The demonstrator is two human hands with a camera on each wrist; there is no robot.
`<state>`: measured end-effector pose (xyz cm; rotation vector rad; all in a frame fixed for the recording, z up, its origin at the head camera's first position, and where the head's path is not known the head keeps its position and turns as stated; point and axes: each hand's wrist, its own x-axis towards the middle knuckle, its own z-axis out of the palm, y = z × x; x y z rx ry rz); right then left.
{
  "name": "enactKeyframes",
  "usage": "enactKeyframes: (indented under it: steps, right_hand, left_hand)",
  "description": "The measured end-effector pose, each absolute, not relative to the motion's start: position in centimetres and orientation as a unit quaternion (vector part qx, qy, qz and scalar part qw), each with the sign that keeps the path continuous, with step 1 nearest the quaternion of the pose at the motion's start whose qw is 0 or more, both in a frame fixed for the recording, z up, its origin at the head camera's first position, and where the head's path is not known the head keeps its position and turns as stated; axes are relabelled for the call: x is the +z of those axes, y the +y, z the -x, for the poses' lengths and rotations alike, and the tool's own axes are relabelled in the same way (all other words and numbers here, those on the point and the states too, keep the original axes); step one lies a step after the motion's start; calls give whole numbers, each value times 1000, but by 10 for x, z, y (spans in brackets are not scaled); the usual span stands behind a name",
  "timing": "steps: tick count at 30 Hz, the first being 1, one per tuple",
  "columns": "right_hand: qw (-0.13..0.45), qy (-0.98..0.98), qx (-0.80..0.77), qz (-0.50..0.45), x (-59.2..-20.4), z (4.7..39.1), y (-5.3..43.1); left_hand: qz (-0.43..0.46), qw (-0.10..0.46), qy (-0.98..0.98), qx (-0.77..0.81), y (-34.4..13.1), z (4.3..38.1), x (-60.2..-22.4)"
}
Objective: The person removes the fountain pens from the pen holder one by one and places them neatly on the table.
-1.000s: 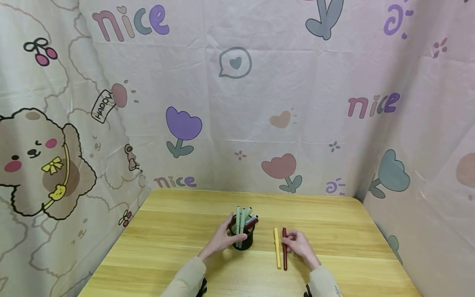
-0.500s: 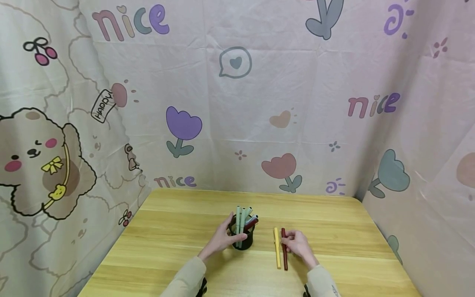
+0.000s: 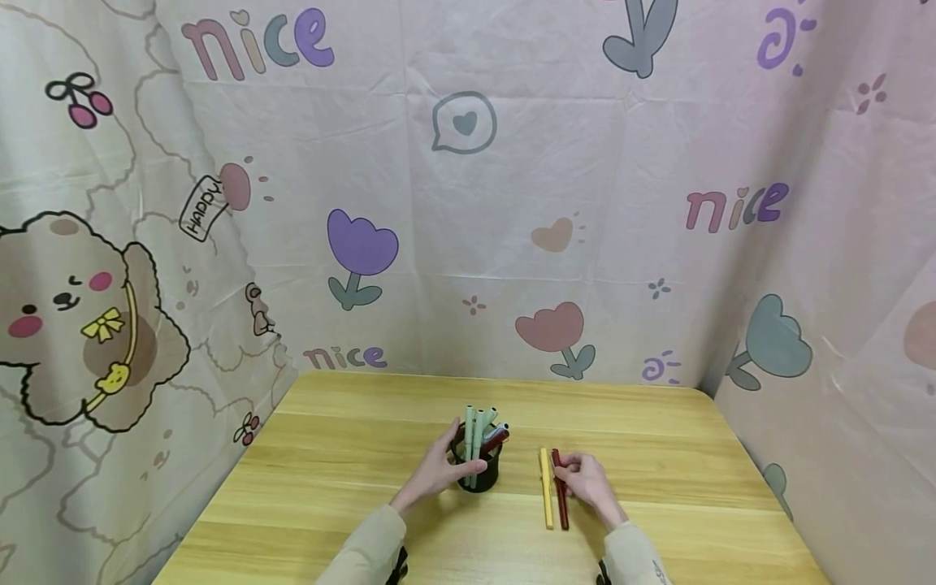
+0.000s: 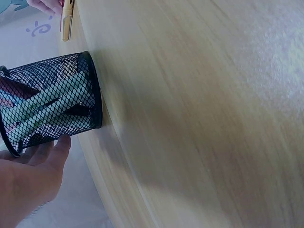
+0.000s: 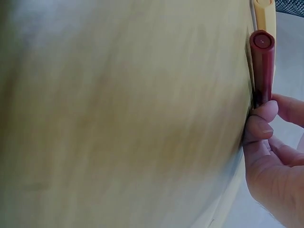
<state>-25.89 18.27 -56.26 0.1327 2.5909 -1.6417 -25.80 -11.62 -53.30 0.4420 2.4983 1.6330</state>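
On the desk (image 3: 329,455), the black mesh pen holder (image 3: 489,474) is clasped by the left hand (image 3: 439,469), thumb and fingers spread around it; the dark red pen (image 3: 562,498), just beside the yellow pen (image 3: 547,491), is pinched by the right hand (image 3: 589,482).

Creased pale cloth backdrop (image 3: 380,154) — purple tulip (image 3: 361,246), hearts (image 3: 553,236), "nice" lettering (image 3: 257,47), cartoon bear (image 3: 54,325) at left — behind a glossy wood-grain tabletop (image 3: 336,439)

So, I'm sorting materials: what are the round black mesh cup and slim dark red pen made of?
Round black mesh cup: probably black-coated metal, given its stiff, even diamond grid.
Slim dark red pen: likely smooth plastic, perhaps painted metal, given its soft sheen.
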Motion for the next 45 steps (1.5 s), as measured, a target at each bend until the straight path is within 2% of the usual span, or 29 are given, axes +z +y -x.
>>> enactKeyframes:
  steps: [23,45]
  right_hand:
    - [15,856,-514,-45,-566,262,182]
    - [19,859,-510,-43,-567,261,182]
  left_hand:
    - [-148,65,825,541,-116,256,-531]
    - [-150,64,824,543,-117,259,-533]
